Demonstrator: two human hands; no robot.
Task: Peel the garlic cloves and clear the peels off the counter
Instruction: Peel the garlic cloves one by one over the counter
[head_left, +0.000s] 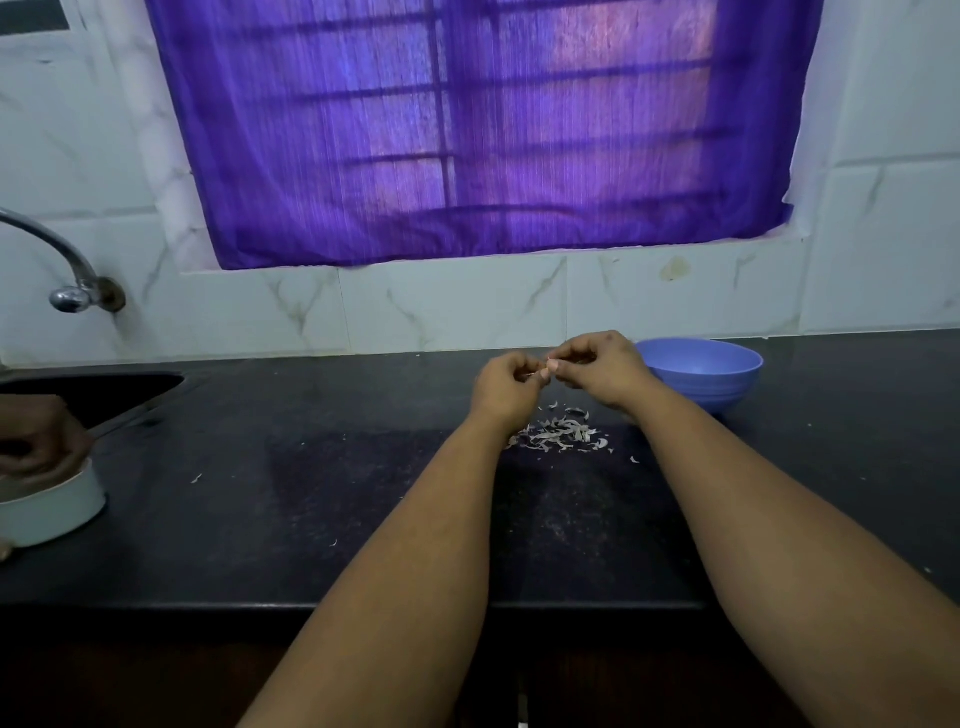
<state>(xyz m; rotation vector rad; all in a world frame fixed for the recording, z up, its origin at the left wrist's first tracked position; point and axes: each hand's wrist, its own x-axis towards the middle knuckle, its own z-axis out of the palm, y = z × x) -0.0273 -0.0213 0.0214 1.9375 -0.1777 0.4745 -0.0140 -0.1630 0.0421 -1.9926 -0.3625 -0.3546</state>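
A wide window (483, 124) fills the upper middle of the view, covered by a thin purple curtain (363, 156). Daylight glows through the cloth, brightest at the upper right, and the dark bars of a window grille show as shadows behind it. The wall (467, 306) around and below the window is clad in large white tiles with grey marble veining. A chrome tap (67, 270) curves out from the wall at the left, above the dark corner of a sink (93, 387). A black speckled stone bench (311, 493) runs across the whole width, its front edge catching a faint sheen. The room is dim overall.
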